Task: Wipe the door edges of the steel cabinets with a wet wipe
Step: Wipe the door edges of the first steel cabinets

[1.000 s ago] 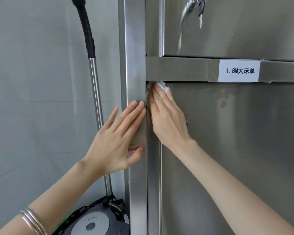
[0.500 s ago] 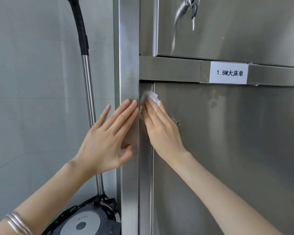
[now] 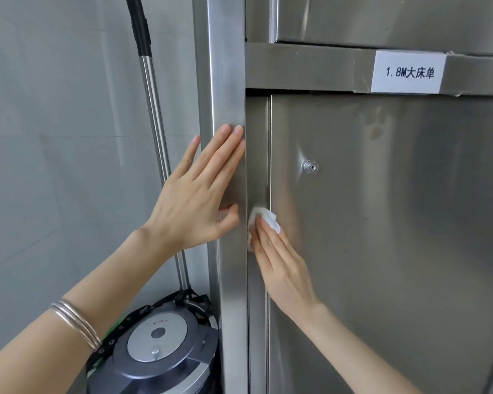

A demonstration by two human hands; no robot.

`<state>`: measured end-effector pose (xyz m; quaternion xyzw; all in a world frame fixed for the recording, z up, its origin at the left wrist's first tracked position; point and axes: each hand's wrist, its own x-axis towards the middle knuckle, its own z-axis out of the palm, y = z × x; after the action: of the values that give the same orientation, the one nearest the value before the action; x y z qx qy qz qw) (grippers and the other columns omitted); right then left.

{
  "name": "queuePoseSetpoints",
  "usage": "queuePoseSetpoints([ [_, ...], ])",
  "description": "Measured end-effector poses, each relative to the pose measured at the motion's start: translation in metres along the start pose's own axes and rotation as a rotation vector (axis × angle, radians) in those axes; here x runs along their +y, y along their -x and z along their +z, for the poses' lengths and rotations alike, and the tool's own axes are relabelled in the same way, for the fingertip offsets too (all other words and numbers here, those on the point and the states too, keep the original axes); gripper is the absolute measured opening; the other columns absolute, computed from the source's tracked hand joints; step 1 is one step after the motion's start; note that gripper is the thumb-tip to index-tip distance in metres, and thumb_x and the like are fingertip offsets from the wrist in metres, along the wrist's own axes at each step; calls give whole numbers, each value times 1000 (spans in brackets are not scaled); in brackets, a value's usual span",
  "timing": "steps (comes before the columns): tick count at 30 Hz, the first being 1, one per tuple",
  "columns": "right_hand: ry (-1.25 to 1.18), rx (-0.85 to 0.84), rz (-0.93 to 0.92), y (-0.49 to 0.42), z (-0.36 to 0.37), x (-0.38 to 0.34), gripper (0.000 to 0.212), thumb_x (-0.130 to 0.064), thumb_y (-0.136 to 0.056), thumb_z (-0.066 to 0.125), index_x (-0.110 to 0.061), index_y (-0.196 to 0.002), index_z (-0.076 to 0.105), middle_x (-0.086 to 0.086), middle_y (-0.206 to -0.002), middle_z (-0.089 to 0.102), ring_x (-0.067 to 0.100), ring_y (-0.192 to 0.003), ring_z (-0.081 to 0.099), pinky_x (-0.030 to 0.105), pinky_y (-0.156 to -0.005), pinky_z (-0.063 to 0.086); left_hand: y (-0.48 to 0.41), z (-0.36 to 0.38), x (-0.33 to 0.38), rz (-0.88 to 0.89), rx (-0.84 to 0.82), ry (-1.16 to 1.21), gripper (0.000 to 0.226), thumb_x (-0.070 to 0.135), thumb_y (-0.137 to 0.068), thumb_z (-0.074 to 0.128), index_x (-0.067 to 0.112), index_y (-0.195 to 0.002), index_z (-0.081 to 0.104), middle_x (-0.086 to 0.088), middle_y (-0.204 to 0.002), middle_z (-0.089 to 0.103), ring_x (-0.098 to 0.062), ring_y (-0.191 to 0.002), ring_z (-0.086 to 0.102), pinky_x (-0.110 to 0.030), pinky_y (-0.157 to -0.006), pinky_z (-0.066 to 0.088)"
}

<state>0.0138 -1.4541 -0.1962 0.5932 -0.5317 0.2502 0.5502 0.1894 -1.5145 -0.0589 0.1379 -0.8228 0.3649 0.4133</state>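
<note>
Currently pressing crumpled white wet wipe (image 3: 264,218) against left edge of lower steel cabinet door (image 3: 382,251) with right hand (image 3: 285,268), fingers straight, together. Bracing left hand (image 3: 194,203) flat on steel frame post (image 3: 228,66), fingers slightly spread. Likely failure: dropping merely pressed, unpinched wipe.

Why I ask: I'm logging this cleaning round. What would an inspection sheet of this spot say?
Surface: door, smudged near the top.
Job's things: wipe on the door's left edge.
Clutter: vacuum beside the frame.
Grippers: left hand flat on the frame; right hand presses the wipe, fingers straight.
Cables: nothing seen.
Surroundings: grey wall left; label on the crossbar; lock in the door.
</note>
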Motion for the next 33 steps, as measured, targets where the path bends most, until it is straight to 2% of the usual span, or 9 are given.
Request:
queuePoseSetpoints([
  [3, -29, -92, -68, 43, -4, -12, 30, 2, -93, 46, 3, -119, 61, 19, -133, 53, 27, -130, 44, 36, -99, 45, 3, 3, 7, 89, -8, -19, 78, 26, -75, 51, -1, -147, 35, -12, -159, 22, -27, -149, 14, -48, -122, 10],
  [6, -64, -38, -25, 27, -5, -10, 27, 2, -95, 47, 3, -117, 62, 17, -130, 56, 25, -127, 47, 38, -100, 45, 17, 14, 21, 179, -48, -49, 66, 29, -81, 45, 1, -142, 45, -11, -157, 28, -26, -148, 19, -50, -121, 11],
  [10, -35, -16, -21, 43, 6, -17, 28, 0, -95, 49, 4, -121, 59, 18, -131, 55, 26, -129, 46, 38, -102, 44, 34, 28, 35, 103, 0, -15, 62, 26, -83, 47, 3, -140, 48, -10, -153, 38, -25, -146, 25, -48, -122, 12],
  [15, -84, -170, -159, 111, 2, -35, 31, 2, -95, 42, -1, -115, 66, 13, -125, 60, 24, -125, 50, 36, -102, 44, 60, 44, 58, 119, 19, -1, 56, 20, -80, 52, 1, -132, 57, -9, -145, 49, -27, -143, 32, -50, -121, 14],
  [21, -159, -14, -55, 85, 9, -26, 27, 3, -96, 44, 2, -115, 64, 16, -127, 59, 24, -125, 51, 41, -105, 40, 75, 63, 69, 116, 117, 5, 41, 13, -85, 49, 2, -122, 65, -7, -133, 60, -25, -140, 38, -52, -119, 20],
  [26, -192, 25, 5, 134, 26, -57, 24, 0, -92, 50, 2, -108, 68, 16, -126, 59, 25, -125, 49, 42, -101, 45, 86, 79, 78, 77, 210, -15, 41, 13, -84, 51, 5, -122, 65, -5, -132, 61, -24, -141, 36, -51, -119, 17],
  [28, -217, 29, 23, 146, 30, -62, 26, 0, -95, 47, 1, -107, 69, 14, -124, 60, 24, -125, 49, 41, -101, 45, 92, 84, 83, 65, 229, -20, 40, 12, -86, 49, 7, -122, 65, -3, -132, 61, -24, -141, 36, -51, -119, 17],
  [33, -306, 191, 104, 131, 43, -55, 21, 1, -94, 54, 2, -111, 66, 14, -125, 60, 23, -125, 50, 45, -106, 39, 101, 89, 86, 98, 214, -39, 43, 19, -86, 52, 6, -125, 63, -4, -132, 60, -27, -142, 35, -54, -119, 14],
])
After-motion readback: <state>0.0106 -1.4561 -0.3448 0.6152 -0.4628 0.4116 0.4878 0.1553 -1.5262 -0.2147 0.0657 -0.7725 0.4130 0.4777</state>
